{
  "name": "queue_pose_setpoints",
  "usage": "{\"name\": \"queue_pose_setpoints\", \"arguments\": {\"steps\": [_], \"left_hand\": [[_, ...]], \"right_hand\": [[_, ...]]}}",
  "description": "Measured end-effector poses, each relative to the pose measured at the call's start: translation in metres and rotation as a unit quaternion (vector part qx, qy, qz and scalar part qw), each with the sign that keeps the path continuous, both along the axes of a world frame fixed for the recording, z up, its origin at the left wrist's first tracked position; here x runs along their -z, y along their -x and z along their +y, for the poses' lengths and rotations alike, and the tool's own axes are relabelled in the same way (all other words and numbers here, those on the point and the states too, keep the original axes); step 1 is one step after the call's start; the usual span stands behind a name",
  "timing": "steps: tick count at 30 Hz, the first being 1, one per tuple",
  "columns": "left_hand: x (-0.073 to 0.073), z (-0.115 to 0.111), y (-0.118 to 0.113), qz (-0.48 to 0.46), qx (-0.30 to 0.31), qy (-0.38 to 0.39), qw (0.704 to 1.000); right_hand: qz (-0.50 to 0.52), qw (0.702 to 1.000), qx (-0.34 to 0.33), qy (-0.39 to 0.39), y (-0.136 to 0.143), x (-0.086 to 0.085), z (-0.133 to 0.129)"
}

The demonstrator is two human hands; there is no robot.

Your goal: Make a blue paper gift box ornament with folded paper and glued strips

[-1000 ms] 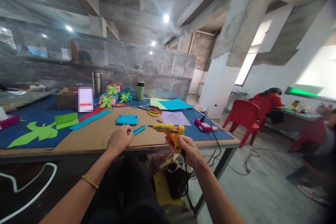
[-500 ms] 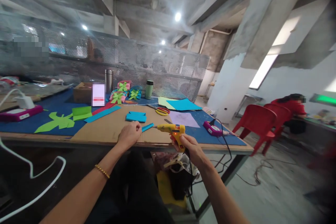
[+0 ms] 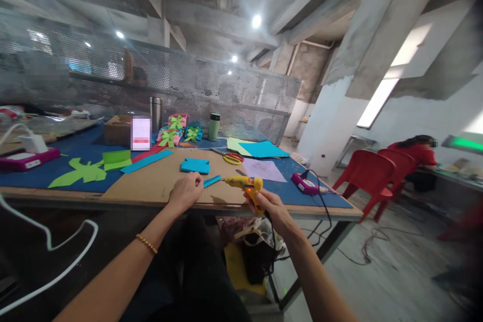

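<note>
The worktop (image 3: 332, 200) is spanning mid-frame, bearing cardboard (image 3: 151, 181) near its centre. At centre, the right hand (image 3: 269, 206) is gripping the glue gun (image 3: 245, 182), fingers clamped around its handle, nozzle pointing left. Just left, the left hand (image 3: 186, 190) is pinching the blue strip (image 3: 212, 181), fingers closed on it, near the nozzle.

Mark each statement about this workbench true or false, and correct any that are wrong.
1. The right hand holds the glue gun. True.
2. The left hand holds the scissors. False: it holds the short blue strip; the scissors lie on the table.
3. The gun's nozzle points away from the strip. False: it points towards it.
4. The green bottle stands upright. True.
5. The purple sheet is rolled up. False: it lies flat.
</note>
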State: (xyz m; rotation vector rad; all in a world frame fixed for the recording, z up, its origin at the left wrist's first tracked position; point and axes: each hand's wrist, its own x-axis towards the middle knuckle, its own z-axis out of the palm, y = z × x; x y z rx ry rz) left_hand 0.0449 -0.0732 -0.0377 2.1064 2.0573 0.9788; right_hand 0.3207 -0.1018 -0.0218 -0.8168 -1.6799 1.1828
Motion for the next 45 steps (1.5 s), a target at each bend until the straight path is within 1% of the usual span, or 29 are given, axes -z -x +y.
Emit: {"name": "queue_pose_setpoints", "arguments": {"steps": [4, 13, 18, 22, 27, 33, 38, 43, 45], "left_hand": [[-0.002, 0.000, -0.001, -0.002, -0.005, 0.007, 1.000], [-0.004, -0.002, -0.003, 0.007, -0.002, 0.016, 1.000], [-0.008, -0.003, -0.007, 0.026, -0.015, 0.031, 0.999], [-0.009, -0.004, -0.008, 0.033, -0.013, 0.035, 0.999], [-0.006, -0.004, -0.006, 0.036, -0.002, 0.017, 0.999], [-0.004, -0.001, -0.006, 0.039, -0.001, 0.027, 0.999], [-0.004, 0.000, -0.006, 0.042, -0.001, 0.020, 0.999], [-0.007, -0.003, -0.006, 0.036, -0.003, 0.027, 0.999], [-0.008, -0.004, -0.007, 0.037, -0.003, 0.027, 0.999]], "right_hand": [[-0.042, 0.999, 0.032, -0.002, 0.003, -0.005, 0.006], [-0.125, 0.991, 0.055, 0.012, 0.014, -0.012, 0.020], [-0.153, 0.986, 0.066, 0.013, 0.022, -0.016, 0.027], [-0.161, 0.984, 0.066, 0.025, 0.026, -0.015, 0.033], [-0.176, 0.982, 0.066, 0.034, 0.028, -0.015, 0.037], [-0.172, 0.981, 0.076, 0.040, 0.027, -0.017, 0.035], [-0.169, 0.981, 0.080, 0.043, 0.027, -0.017, 0.032], [-0.173, 0.983, 0.057, 0.037, 0.031, -0.017, 0.032], [-0.173, 0.982, 0.061, 0.042, 0.032, -0.017, 0.032]]}}
